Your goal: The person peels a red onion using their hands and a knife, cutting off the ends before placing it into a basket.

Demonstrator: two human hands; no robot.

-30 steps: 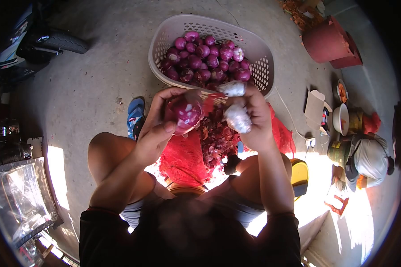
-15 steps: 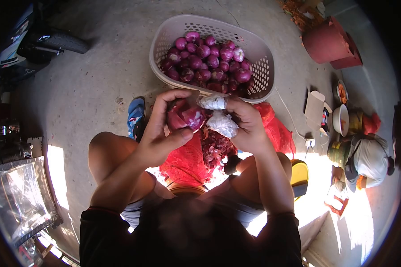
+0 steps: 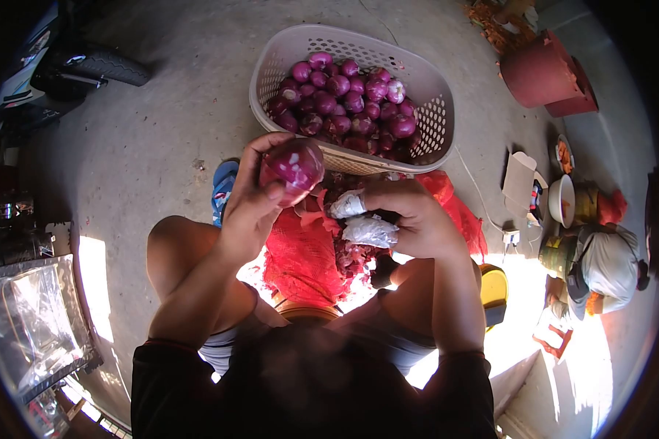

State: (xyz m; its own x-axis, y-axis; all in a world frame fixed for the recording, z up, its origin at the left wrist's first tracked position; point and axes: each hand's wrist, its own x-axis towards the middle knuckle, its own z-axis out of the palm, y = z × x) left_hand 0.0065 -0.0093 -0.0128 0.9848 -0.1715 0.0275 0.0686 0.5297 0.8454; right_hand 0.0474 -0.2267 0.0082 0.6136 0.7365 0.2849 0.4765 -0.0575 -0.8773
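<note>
My left hand (image 3: 252, 197) is wrapped round a red onion (image 3: 293, 170), held up just below the basket's near left side. To its right is my right hand (image 3: 410, 216), with white wrapping (image 3: 370, 230) on its thumb and a finger. These wrapped digits pinch at a loose piece of onion skin (image 3: 316, 212); a dark thing inside the hand is mostly hidden. Several purple onions (image 3: 337, 102) lie in a grey perforated basket (image 3: 260, 80). Below my hands are a red mesh bag (image 3: 300, 263) and a heap of onion peelings (image 3: 353, 260).
A blue slipper (image 3: 225, 186) lies left of my hands, and a yellow object (image 3: 493, 289) is near my right knee. Red tubs (image 3: 538, 73), an open carton (image 3: 520, 179) and a white bowl (image 3: 561, 199) stand at the right. A motorcycle wheel (image 3: 110, 64) is at upper left.
My left hand has raised and turned the onion. My right hand has moved down slightly, and its wrapped digits now point left beside a piece of skin below the onion.
</note>
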